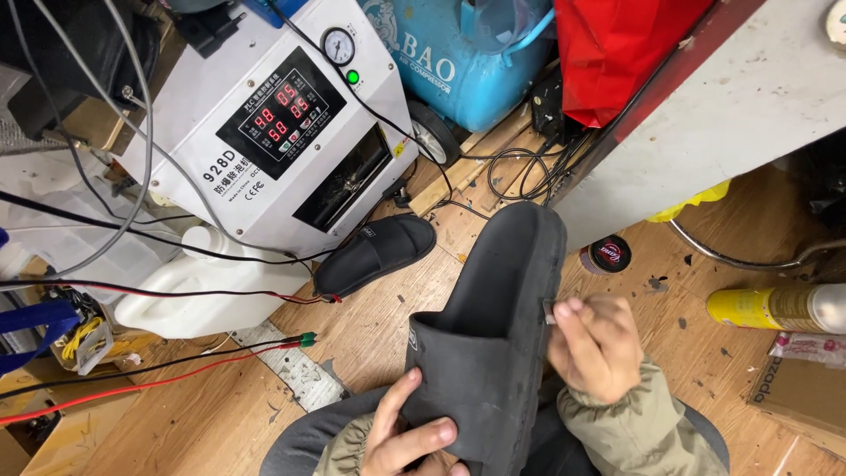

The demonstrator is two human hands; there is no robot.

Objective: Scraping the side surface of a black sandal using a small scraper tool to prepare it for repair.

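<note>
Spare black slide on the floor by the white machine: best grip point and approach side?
The spare black slide lies flat, sole down, toe toward the machine. Probably best to hook the raised strap band across its middle, coming from above on the open floor side; cables and the white jug crowd its left. Both hands are busy with the other slide.

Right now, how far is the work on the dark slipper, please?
In hand: the left hand grips the strap end of the dark grey slipper, while the right hand presses a small pale piece against its side edge. No finished result can be seen on this edge. Left: the second black slipper lies untouched on the wooden floor beside the white machine.
</note>
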